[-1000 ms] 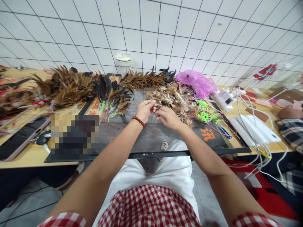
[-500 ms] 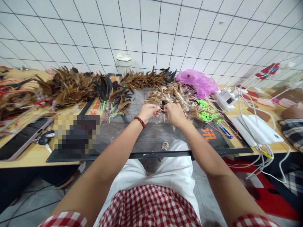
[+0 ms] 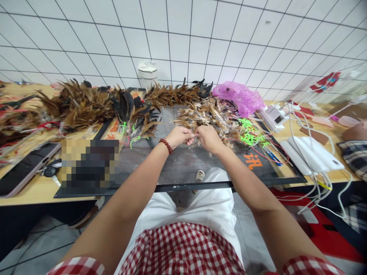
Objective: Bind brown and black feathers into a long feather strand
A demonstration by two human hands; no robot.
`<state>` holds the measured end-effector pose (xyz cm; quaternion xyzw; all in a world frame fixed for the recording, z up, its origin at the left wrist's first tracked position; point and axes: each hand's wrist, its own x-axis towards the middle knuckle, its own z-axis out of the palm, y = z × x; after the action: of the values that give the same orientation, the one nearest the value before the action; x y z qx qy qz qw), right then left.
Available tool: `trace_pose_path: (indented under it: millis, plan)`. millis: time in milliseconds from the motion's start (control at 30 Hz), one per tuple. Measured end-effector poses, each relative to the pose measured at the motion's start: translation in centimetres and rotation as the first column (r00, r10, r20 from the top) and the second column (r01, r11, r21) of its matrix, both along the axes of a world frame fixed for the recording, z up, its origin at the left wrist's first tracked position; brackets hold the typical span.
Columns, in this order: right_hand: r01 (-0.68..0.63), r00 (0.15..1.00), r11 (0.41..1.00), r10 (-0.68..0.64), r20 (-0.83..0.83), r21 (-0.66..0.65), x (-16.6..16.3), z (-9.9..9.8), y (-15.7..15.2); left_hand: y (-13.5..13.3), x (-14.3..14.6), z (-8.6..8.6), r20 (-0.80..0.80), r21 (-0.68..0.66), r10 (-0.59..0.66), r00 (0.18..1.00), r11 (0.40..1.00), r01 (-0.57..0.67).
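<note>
My left hand (image 3: 181,136), with a beaded bracelet (image 3: 166,146) at the wrist, is closed in a pinch. Its fingertips meet those of my right hand (image 3: 208,139), which is closed too. Whatever lies between the fingers is too small or hidden to make out. Just beyond my hands spreads a pile of loose brown and cream feathers (image 3: 212,114). Bright green strings (image 3: 249,133) lie at the right of that pile. To the left of my hands are dark feather bunches (image 3: 143,122) tied with green and red string.
A long brown feather strip (image 3: 172,94), a pink plastic bag (image 3: 237,97) and a white lidded container (image 3: 147,72) line the wall. At left lie more feathers (image 3: 83,103), a phone (image 3: 28,166) and keys (image 3: 51,170). White power strips (image 3: 312,154) with cables and another person's sleeve (image 3: 354,158) are at right.
My hands were slightly apart and have come together, fingertip to fingertip. The left hand has shifted a little left with the view; the right hand has moved slightly left.
</note>
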<state>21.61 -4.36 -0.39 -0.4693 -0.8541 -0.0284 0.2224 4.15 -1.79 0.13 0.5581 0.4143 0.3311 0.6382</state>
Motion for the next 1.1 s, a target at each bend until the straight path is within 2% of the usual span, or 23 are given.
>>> trace_pose_path:
  millis: [233,400,567,633,700,800,933,1000,1100]
  plan:
    - [-0.130,0.986,0.991,0.128,-0.111,-0.014,0.2,-0.2,0.2,0.0,-1.0,0.7,-0.037,-0.028,-0.101,0.994,0.995,0.100]
    - [-0.220,0.960,0.975,0.210,-0.183,-0.038,0.0,0.0,0.2,0.6,-1.5,-0.2,-0.015,-0.035,-0.167,0.986,0.985,0.167]
    - [-0.186,0.956,0.982,0.171,-0.238,-0.039,-0.2,0.1,0.3,0.9,-1.5,-0.8,0.035,-0.006,-0.217,0.976,0.976,0.217]
    - [-0.124,0.963,0.992,0.114,-0.246,-0.024,-0.1,0.0,0.3,0.9,-1.4,-0.7,0.073,-0.021,-0.162,0.984,0.986,0.164]
    - [-0.090,0.967,0.996,0.082,-0.242,-0.020,0.3,0.0,0.4,0.9,-1.3,-0.5,0.136,-0.042,-0.033,0.990,0.998,0.039]
    - [-0.225,0.959,0.968,0.201,-0.200,-0.109,1.0,0.1,0.4,1.2,-1.4,-0.2,0.234,-0.059,0.141,0.962,0.990,-0.131]
    - [-0.448,0.892,0.851,0.407,-0.197,-0.274,0.8,0.2,0.4,1.5,-1.5,-0.1,0.292,-0.081,0.238,0.926,0.971,-0.224]
    - [-0.493,0.869,0.818,0.449,-0.208,-0.296,0.3,0.3,0.3,1.6,-1.5,-0.1,0.279,-0.096,0.260,0.924,0.965,-0.243]
    - [-0.481,0.877,0.832,0.461,-0.139,-0.275,-0.7,0.3,0.0,1.5,-1.4,-0.1,0.262,-0.101,0.250,0.932,0.968,-0.231]
